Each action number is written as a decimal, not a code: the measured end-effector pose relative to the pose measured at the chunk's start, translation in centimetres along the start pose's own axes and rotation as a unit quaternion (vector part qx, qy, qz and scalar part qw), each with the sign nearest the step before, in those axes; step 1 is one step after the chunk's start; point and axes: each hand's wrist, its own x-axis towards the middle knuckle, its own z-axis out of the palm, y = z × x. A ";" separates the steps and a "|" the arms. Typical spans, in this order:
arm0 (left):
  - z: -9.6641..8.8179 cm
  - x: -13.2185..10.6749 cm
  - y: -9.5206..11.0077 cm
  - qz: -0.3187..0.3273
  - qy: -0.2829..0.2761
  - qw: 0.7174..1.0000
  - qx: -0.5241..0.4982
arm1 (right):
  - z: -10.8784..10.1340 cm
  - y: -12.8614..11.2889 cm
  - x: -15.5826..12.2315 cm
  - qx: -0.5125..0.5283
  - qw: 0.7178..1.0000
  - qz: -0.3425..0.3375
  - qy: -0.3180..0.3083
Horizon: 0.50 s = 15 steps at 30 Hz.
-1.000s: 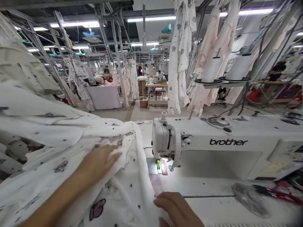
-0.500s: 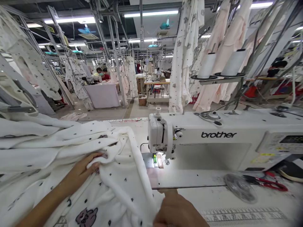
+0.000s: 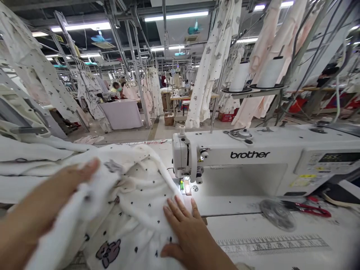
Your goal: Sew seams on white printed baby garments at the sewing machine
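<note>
- Left hand (image 3: 53,183) well left of Brother sewing machine (image 3: 239,157), blurred on bunched white printed garment (image 3: 140,202)
- Right hand (image 3: 188,232) spread flat on garment, just left of machine's presser foot (image 3: 185,185); hands apart
- Risk: slack fold could slip under foot, puckering fabric

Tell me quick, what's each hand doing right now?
Left hand: blurred, on a fold of white printed fabric; grip cannot be told.
Right hand: open, fingers spread flat on it, holding nothing.
</note>
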 end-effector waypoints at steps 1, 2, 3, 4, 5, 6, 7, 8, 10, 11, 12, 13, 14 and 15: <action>1.9 -1.2 0.5 -0.007 -0.108 0.992 -0.065 | -0.1 -0.1 -0.4 0.027 0.999 0.005 0.028; 4.1 -2.2 0.7 0.014 -0.199 0.974 -0.105 | 0.0 -0.1 -0.9 0.069 0.996 0.013 0.058; 6.2 -2.9 0.7 0.031 -0.320 0.939 -0.123 | 0.1 0.0 -1.6 0.125 0.988 0.029 0.087; 8.2 -3.3 0.6 0.037 -0.388 0.913 -0.122 | 0.2 0.1 -2.3 0.190 0.974 0.052 0.109; 9.9 -3.5 0.3 0.052 -0.412 0.902 -0.119 | 0.4 0.2 -3.0 0.255 0.956 0.080 0.119; 11.1 -3.4 0.1 0.076 -0.424 0.896 -0.111 | 0.5 0.4 -3.8 0.309 0.937 0.106 0.120; 11.9 -3.2 0.0 0.108 -0.411 0.900 -0.099 | 0.6 0.5 -4.4 0.348 0.921 0.127 0.119; 12.3 -2.9 0.0 0.146 -0.388 0.906 -0.082 | 0.8 0.6 -5.0 0.367 0.912 0.141 0.119; 12.5 -2.5 0.5 0.234 -0.333 0.913 -0.032 | 1.0 0.6 -5.6 0.368 0.910 0.147 0.121; 12.6 -2.4 0.9 0.279 -0.308 0.910 0.000 | 1.1 0.6 -5.8 0.358 0.914 0.147 0.118; 12.6 -2.5 1.4 0.326 -0.291 0.899 0.027 | 1.2 0.5 -5.8 0.343 0.921 0.146 0.109; 12.8 -2.6 1.9 0.375 -0.287 0.880 0.052 | 1.4 0.4 -5.7 0.323 0.930 0.142 0.099; 13.1 -2.8 2.3 0.422 -0.296 0.854 0.074 | 1.6 0.4 -5.6 0.297 0.941 0.135 0.093; 13.5 -3.0 2.6 0.461 -0.315 0.825 0.094 | 1.9 0.3 -5.5 0.266 0.952 0.121 0.095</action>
